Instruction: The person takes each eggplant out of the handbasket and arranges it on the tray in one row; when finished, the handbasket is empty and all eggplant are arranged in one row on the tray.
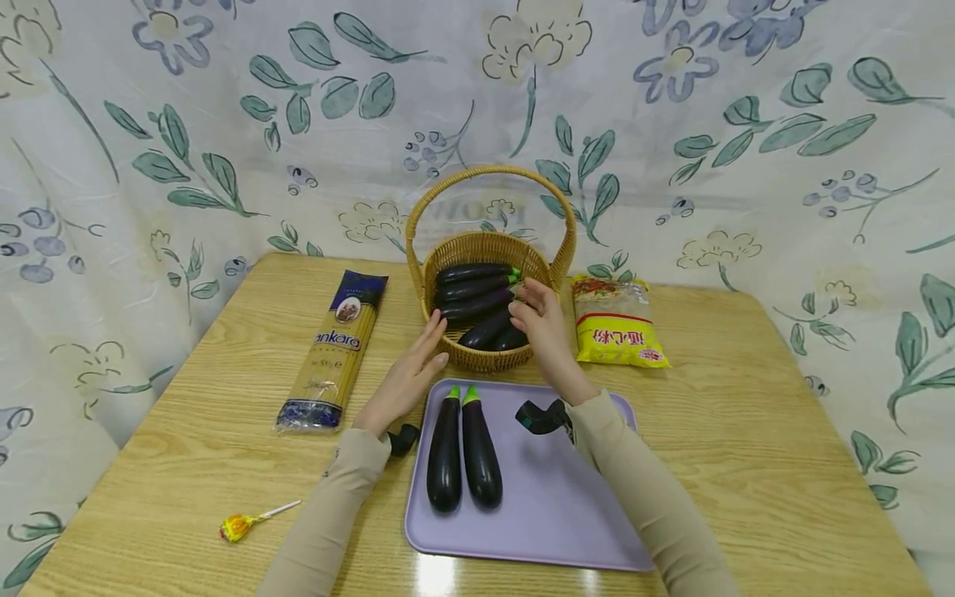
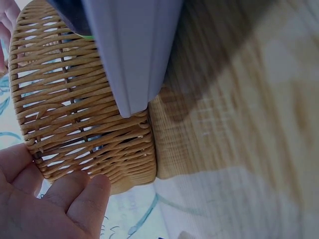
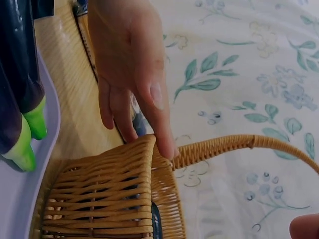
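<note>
A wicker basket [image 1: 488, 358] with a tall handle holds several eggplants [image 1: 473, 272], their green stems pointing right. My left hand [image 1: 406, 377] rests its extended fingers on the basket's left rim; in the left wrist view its fingertips [image 2: 92, 196] touch the weave. My right hand [image 1: 543, 323] reaches over the right side of the basket, with thumb and fingers apart near the eggplant stems. Its contact with a stem is hard to make out. Two more eggplants [image 1: 445, 456] lie side by side on a lilac tray [image 1: 552, 514], stems toward the basket.
Left of the basket lies a pack of spaghetti [image 1: 332, 352]. A yellow bag of noodles [image 1: 618, 323] lies to its right. A wrapped lollipop [image 1: 239, 526] is at the front left of the wooden table [image 1: 746, 431]. Flowered cloth [image 1: 671, 166] hangs behind.
</note>
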`<action>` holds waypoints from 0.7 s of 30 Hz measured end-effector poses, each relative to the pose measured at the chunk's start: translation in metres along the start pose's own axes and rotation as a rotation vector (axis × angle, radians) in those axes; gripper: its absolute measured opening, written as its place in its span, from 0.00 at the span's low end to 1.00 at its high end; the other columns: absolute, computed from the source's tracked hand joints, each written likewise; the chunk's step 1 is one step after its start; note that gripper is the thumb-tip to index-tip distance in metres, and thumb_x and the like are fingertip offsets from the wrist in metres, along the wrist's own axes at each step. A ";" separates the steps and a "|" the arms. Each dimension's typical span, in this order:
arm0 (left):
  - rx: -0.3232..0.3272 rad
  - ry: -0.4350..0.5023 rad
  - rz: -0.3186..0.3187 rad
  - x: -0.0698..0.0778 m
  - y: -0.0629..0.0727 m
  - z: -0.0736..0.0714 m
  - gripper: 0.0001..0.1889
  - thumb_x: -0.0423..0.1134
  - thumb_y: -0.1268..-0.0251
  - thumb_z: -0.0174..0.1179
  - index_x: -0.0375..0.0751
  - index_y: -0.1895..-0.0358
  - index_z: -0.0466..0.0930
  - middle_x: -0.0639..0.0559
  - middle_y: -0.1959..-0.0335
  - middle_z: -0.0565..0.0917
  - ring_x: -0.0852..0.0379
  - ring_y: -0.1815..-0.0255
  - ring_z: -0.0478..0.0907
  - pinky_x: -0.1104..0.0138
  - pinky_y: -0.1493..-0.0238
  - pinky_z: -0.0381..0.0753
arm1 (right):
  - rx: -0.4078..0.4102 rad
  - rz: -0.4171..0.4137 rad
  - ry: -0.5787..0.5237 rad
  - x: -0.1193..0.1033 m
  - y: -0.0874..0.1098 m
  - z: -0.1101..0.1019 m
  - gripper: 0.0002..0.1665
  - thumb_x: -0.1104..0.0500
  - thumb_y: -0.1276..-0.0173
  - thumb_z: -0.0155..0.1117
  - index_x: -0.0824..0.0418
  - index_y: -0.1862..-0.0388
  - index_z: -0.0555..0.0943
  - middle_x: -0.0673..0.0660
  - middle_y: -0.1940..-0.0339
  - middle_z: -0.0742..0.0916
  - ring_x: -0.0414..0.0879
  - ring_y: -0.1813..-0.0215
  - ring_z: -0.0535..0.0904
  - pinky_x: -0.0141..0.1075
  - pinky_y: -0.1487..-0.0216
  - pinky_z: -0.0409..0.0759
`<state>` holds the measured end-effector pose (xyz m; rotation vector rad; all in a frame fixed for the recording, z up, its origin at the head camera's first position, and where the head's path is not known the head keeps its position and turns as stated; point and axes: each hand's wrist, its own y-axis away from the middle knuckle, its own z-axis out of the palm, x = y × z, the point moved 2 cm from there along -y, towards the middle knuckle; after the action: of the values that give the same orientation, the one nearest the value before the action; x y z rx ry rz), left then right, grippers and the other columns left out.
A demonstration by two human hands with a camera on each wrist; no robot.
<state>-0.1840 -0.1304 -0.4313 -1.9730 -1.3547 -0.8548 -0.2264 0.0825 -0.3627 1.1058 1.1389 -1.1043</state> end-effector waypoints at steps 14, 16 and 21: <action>-0.001 -0.001 0.005 0.000 0.000 0.000 0.31 0.48 0.21 0.41 0.49 0.21 0.44 0.49 0.19 0.41 0.45 0.20 0.44 0.43 0.24 0.50 | 0.003 0.024 0.069 0.000 -0.020 0.004 0.31 0.62 0.26 0.52 0.63 0.26 0.58 0.65 0.30 0.68 0.58 0.33 0.70 0.49 0.30 0.69; 0.000 0.000 0.001 0.000 0.000 0.000 0.31 0.47 0.21 0.42 0.49 0.21 0.44 0.50 0.19 0.40 0.46 0.20 0.44 0.44 0.24 0.50 | 0.000 0.031 0.084 0.000 -0.022 0.005 0.31 0.61 0.26 0.52 0.63 0.26 0.58 0.65 0.30 0.68 0.58 0.33 0.70 0.49 0.30 0.69; -0.004 0.001 -0.008 0.000 0.000 -0.001 0.31 0.47 0.21 0.42 0.50 0.21 0.44 0.55 0.19 0.39 0.45 0.20 0.44 0.43 0.24 0.50 | -0.008 0.053 0.112 -0.002 -0.027 0.006 0.30 0.59 0.25 0.53 0.59 0.27 0.60 0.62 0.30 0.69 0.57 0.33 0.70 0.49 0.30 0.69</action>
<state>-0.1841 -0.1310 -0.4308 -1.9711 -1.3625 -0.8629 -0.2524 0.0735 -0.3625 1.1979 1.1937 -1.0064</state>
